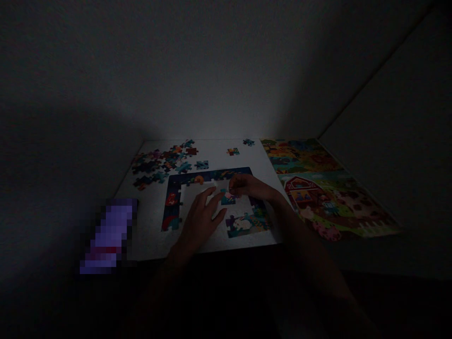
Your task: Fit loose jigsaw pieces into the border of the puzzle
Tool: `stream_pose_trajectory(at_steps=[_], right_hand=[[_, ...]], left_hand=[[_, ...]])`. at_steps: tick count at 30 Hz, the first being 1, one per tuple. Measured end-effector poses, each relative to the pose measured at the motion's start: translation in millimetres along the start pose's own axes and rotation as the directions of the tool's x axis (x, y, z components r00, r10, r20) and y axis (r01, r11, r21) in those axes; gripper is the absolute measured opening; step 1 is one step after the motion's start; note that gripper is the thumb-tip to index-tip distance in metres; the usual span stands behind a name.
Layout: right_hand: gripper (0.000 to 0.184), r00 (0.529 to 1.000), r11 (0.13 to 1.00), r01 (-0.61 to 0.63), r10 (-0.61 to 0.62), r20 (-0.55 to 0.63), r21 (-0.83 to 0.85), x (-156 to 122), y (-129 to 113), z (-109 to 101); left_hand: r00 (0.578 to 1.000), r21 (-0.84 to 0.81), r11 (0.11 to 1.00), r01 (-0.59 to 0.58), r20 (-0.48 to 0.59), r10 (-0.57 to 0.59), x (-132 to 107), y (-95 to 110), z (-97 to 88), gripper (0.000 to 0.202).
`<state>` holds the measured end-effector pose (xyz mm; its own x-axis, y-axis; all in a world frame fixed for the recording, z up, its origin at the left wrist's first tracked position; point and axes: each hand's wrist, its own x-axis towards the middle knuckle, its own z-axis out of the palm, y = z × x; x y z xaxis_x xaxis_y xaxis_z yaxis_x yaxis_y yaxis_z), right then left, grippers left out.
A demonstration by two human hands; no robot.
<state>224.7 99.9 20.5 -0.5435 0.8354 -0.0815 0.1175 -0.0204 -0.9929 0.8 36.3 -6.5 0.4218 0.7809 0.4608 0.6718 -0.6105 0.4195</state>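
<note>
A partly joined jigsaw puzzle [172,202] lies on the white board, its dark blue border running along the left, top and right. Inside that border sits a small patch of puzzle pieces [228,199] with pink and teal on it. My left hand [202,215] is open, fingers spread, its fingertips at the left side of this patch. Just above the patch, my right hand [247,187] has its fingers curled into a pinch; whatever they hold is hidden in the dimness. Below is a joined section with a white rabbit [243,223].
A pile of loose puzzle pieces [155,162] covers the back left of the white board [148,240]. Single pieces lie farther back, one orange piece [233,151] among them. Two pictures, one a farm scene [328,207], lie at right. A blurred, lit purple screen [109,235] is at left.
</note>
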Motion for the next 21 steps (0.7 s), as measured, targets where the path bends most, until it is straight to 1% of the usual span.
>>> stream_pose_trajectory(at_steps=[3,8,13,16,21], right_hand=[[0.021,0.999,1.0,-0.009,0.009,0.032,-0.007,0.6,1.5,1.5],[0.022,0.995,0.997,-0.053,0.056,0.08,-0.048,0.4,-0.8,5.2],[0.023,0.991,0.998,-0.067,0.068,0.115,-0.013,1.4,-0.6,7.1],[0.023,0.989,0.999,-0.053,0.053,0.139,0.0,1.7,2.1,5.6],[0.023,0.986,0.997,-0.072,0.075,0.149,-0.028,1.4,3.5,4.6]], left_hand=[[1.0,-0.021,1.0,-0.002,0.011,0.002,2.3,-1.3,2.4,0.039],[0.998,-0.02,0.999,-0.031,0.062,0.032,2.4,-1.0,1.8,0.039],[0.991,0.011,0.998,-0.065,0.114,0.063,2.8,-1.6,1.5,0.038],[0.99,0.023,0.996,-0.086,0.113,0.083,2.0,-2.7,3.2,0.037],[0.989,0.023,0.994,-0.105,0.111,0.102,-1.1,-4.6,5.9,0.037]])
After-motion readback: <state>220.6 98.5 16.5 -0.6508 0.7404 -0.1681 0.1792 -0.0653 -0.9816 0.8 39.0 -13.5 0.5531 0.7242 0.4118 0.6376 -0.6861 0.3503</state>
